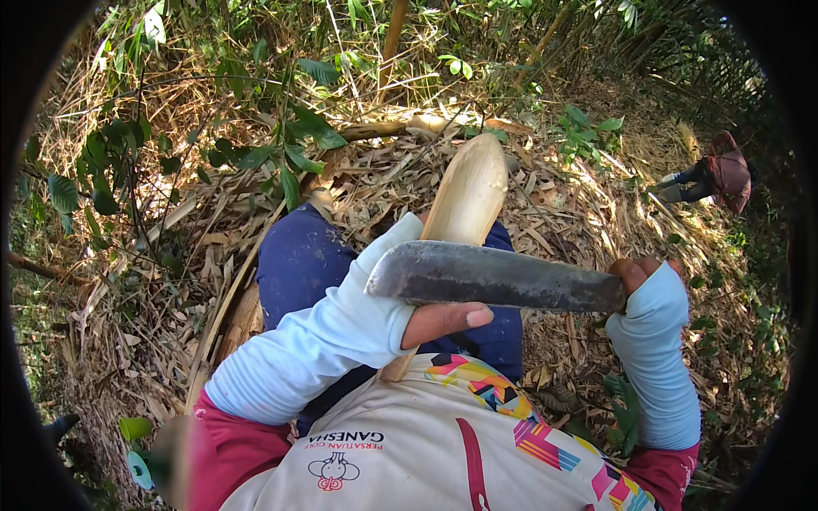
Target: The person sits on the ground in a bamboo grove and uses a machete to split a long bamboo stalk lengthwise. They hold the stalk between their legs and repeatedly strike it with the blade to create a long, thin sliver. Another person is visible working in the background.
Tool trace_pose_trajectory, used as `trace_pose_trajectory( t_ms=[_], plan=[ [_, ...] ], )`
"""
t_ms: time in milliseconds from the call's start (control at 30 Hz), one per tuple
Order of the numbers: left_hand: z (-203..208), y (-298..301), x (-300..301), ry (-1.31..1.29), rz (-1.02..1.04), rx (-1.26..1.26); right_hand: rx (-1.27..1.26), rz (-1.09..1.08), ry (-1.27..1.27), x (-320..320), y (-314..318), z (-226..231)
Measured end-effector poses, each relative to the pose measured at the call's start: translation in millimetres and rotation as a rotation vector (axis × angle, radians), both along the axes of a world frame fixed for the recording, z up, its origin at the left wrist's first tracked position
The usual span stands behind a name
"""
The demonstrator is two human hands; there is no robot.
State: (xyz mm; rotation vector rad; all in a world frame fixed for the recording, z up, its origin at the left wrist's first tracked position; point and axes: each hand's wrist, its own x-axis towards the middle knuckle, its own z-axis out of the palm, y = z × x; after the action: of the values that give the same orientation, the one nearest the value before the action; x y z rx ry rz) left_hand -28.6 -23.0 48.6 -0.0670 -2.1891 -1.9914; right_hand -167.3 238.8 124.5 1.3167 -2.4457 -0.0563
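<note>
My left hand (365,308), in a light blue sleeve that covers the palm, grips a pale, hollowed length of wood (469,187) with a rounded far end. Its thumb stretches right under the blade, and the other fingers are hidden. The wood's lower end reaches my shirt. In my right hand (652,294) is a machete (503,278), whose broad dark blade lies crosswise over the wood and the left hand. The machete's handle is hidden in the closed right fist. Whether the blade touches the wood, I cannot tell.
Dry leaves and chips (554,204) cover the ground around my blue-trousered knees (298,247). Long split pieces (241,328) lie beside my left leg. Leafy stems (298,140) stand ahead on the left. Another person (728,175) is at the far right.
</note>
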Motion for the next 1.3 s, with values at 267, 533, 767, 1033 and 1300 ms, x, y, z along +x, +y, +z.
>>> trace_pose_trajectory(
  t_ms=[267, 533, 767, 1033, 1300],
  plan=[
    [3.2, 3.2, -2.1, -0.051, 0.005, 0.097, 0.002, 0.001, 0.024, -2.5, 2.1, 1.6],
    [6.9, 3.2, -2.7, -0.178, -0.026, 0.178, -0.026, -0.002, 0.058, -2.3, -0.1, 2.4],
    [17.6, 9.7, -3.8, -0.253, 0.026, 0.370, -0.053, -0.022, 0.084, -4.7, -0.1, 1.7],
    [15.6, 17.2, -5.9, -0.296, 0.115, 0.467, -0.038, -0.066, 0.058, -4.5, -1.5, 6.5],
    [14.6, 12.7, -2.2, -0.267, 0.087, 0.453, -0.076, -0.070, -0.037, -3.4, -2.9, 3.5]
  ],
)
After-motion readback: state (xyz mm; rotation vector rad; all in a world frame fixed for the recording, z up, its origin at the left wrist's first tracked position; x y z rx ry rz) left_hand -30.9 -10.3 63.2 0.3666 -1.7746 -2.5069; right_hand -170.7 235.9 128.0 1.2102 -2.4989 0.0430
